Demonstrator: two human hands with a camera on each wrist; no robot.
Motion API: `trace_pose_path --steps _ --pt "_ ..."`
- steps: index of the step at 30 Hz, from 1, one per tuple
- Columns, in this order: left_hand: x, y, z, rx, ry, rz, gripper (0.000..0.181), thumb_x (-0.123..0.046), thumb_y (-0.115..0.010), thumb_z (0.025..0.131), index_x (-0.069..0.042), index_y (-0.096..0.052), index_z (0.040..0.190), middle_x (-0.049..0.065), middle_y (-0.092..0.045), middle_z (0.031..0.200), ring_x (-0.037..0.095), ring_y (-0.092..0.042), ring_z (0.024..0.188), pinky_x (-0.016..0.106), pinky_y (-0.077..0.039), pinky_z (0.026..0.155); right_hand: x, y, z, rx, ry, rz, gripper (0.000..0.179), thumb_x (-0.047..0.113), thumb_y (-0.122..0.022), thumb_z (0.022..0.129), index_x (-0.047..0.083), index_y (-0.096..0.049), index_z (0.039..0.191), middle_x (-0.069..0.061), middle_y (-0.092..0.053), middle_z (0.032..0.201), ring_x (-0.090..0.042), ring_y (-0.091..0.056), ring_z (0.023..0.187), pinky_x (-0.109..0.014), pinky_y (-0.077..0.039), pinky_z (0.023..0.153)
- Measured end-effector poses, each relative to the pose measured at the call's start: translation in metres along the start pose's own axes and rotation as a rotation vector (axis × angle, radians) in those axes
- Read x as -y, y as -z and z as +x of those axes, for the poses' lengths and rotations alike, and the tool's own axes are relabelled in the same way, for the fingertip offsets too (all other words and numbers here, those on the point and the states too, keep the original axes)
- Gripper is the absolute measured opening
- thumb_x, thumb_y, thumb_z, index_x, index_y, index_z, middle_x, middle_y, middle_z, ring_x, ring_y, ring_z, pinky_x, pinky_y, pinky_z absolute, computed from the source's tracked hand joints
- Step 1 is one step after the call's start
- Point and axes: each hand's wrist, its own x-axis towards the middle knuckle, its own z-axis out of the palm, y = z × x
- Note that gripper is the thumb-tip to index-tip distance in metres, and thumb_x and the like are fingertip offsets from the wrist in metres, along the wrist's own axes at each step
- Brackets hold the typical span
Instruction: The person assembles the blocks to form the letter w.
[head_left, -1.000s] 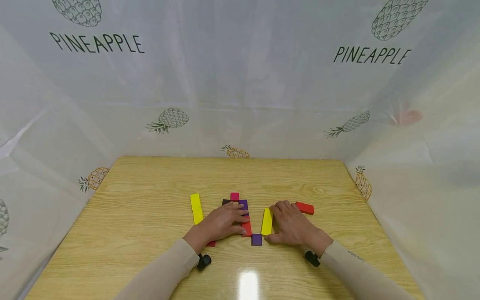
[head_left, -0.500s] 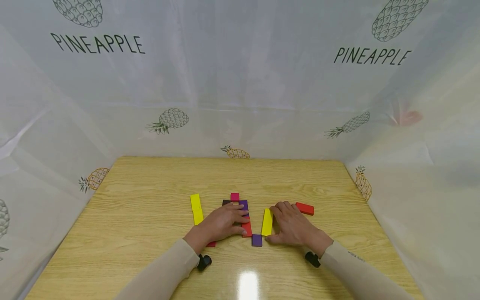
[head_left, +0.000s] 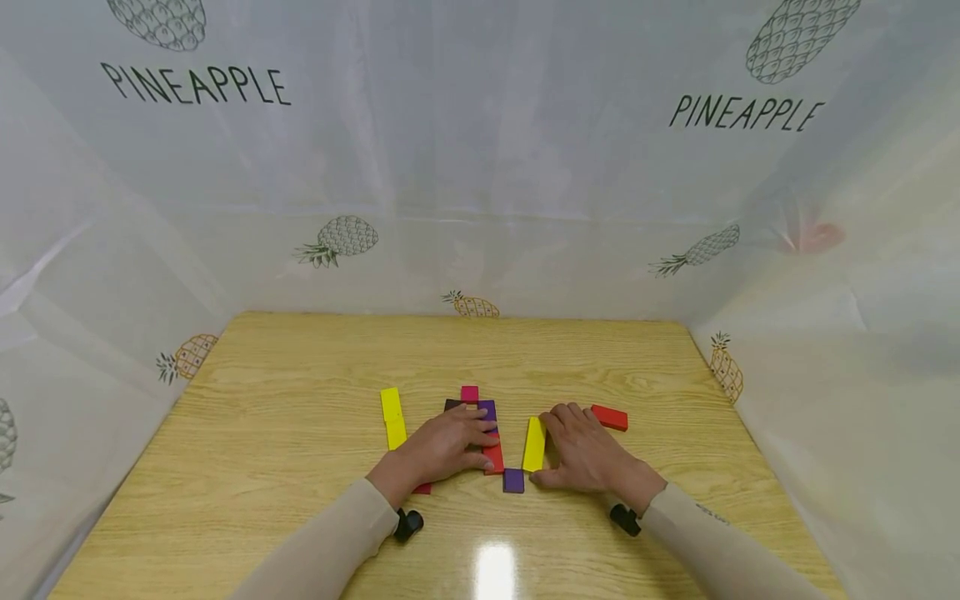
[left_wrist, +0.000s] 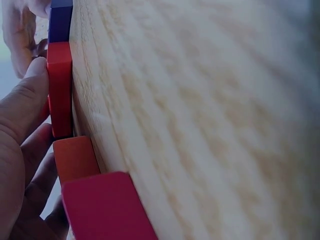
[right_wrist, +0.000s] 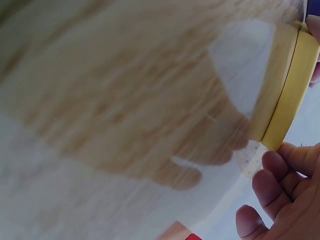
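Observation:
In the head view my left hand [head_left: 442,446] spreads over a cluster of flat blocks. Its fingertips rest on a purple block [head_left: 487,407] and a red block [head_left: 492,460], with the thumb at the red one's near end. The palm hides what lies under it. My right hand [head_left: 585,450] pinches a long yellow block [head_left: 534,444] by its two short ends, between thumb and index finger; the right wrist view shows this yellow block [right_wrist: 292,92] lying on the table. A small purple block [head_left: 513,480] sits between the red and yellow blocks, close to the right thumb.
Two yellow blocks [head_left: 392,406] form a line left of the left hand. A magenta block [head_left: 469,393] and a black block [head_left: 452,404] lie beyond it, a dark red block [head_left: 423,488] near its wrist. A loose red block [head_left: 610,417] lies beyond the right hand.

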Motion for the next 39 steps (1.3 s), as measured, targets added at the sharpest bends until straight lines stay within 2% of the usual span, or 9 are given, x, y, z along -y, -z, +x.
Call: trace_pose_path --steps 12,18,23,28,32,39 --pt "0.0 0.0 0.001 0.007 0.01 -0.004 0.049 -0.045 -0.07 0.1 -0.021 -0.07 0.142 -0.002 -0.06 0.153 0.022 -0.044 0.153 0.047 -0.028 0.131 -0.002 -0.001 -0.002 -0.019 0.013 -0.008 0.095 0.076 -0.07 0.084 0.003 -0.058 0.143 -0.012 -0.06 0.13 -0.029 -0.055 0.115 -0.049 -0.051 0.098" --pt "-0.001 0.002 0.0 0.005 0.016 -0.017 0.049 -0.045 -0.07 0.1 -0.02 -0.069 0.142 -0.002 -0.06 0.154 0.022 -0.043 0.154 0.047 -0.027 0.131 -0.007 0.003 -0.003 -0.038 -0.01 0.043 0.095 0.08 -0.064 0.087 0.006 -0.057 0.146 -0.009 -0.06 0.131 -0.028 -0.057 0.119 -0.05 -0.051 0.1" --pt "-0.001 0.001 0.0 0.0 0.007 -0.026 0.049 -0.044 -0.071 0.1 -0.019 -0.07 0.142 -0.001 -0.06 0.153 0.023 -0.044 0.153 0.047 -0.027 0.131 -0.021 0.01 -0.01 -0.131 -0.041 0.051 0.088 0.07 -0.073 0.087 0.003 -0.06 0.144 -0.011 -0.063 0.129 -0.032 -0.059 0.119 -0.054 -0.05 0.1" --pt "0.0 0.001 0.0 -0.004 0.002 -0.014 0.049 -0.045 -0.071 0.1 -0.019 -0.07 0.142 -0.001 -0.06 0.154 0.023 -0.043 0.154 0.047 -0.027 0.131 -0.04 0.013 -0.021 -0.209 -0.083 0.024 0.078 0.056 -0.081 0.085 0.0 -0.063 0.137 -0.012 -0.064 0.119 -0.033 -0.059 0.11 -0.054 -0.05 0.091" --pt "0.0 0.0 0.0 0.002 0.006 -0.012 0.05 -0.046 -0.07 0.1 -0.02 -0.069 0.142 -0.002 -0.059 0.154 0.023 -0.043 0.154 0.046 -0.027 0.131 -0.052 0.012 -0.029 -0.212 -0.122 -0.004 0.071 0.051 -0.081 0.087 -0.001 -0.065 0.133 -0.014 -0.064 0.118 -0.035 -0.059 0.108 -0.054 -0.051 0.087" --pt "0.001 -0.001 0.0 0.007 0.01 -0.019 0.05 -0.045 -0.07 0.1 -0.02 -0.069 0.143 -0.002 -0.059 0.155 0.023 -0.042 0.154 0.046 -0.026 0.132 -0.068 0.01 -0.039 -0.207 -0.19 -0.019 0.061 0.041 -0.076 0.093 -0.003 -0.064 0.132 -0.02 -0.063 0.121 -0.04 -0.058 0.11 -0.059 -0.049 0.091"
